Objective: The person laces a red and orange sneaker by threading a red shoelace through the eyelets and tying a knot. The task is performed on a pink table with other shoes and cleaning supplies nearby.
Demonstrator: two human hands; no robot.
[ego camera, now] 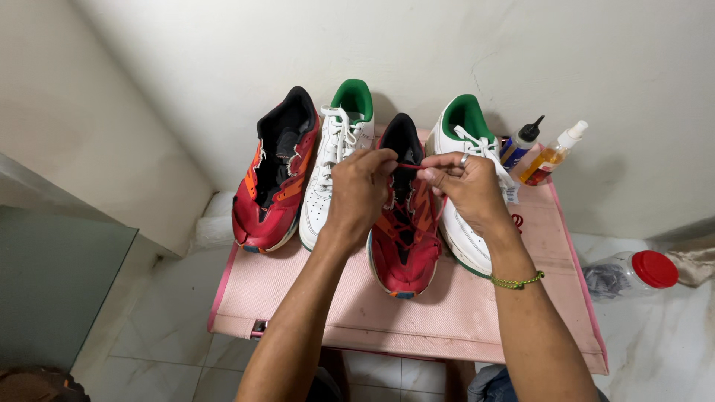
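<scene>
the red shoe (pixel 406 238) sits mid-table between two white shoes; i think its lacing is nearly done, only the top is left; my left hand (pixel 361 190) and right hand (pixel 465 186) each pinch the red lace (pixel 408 166) tight above it; the other red shoe (pixel 272 186) has no laces.

Red-orange shoes (pixel 406 231), green-lined white sneakers (pixel 335 160), pink table (pixel 447 313).

Four sneakers stand side by side along the back edge of a low table (pixel 462 313). Two bottles (pixel 540 152) lean at its back right corner. A jar (pixel 633 274) lies on the floor, right of the table.
</scene>
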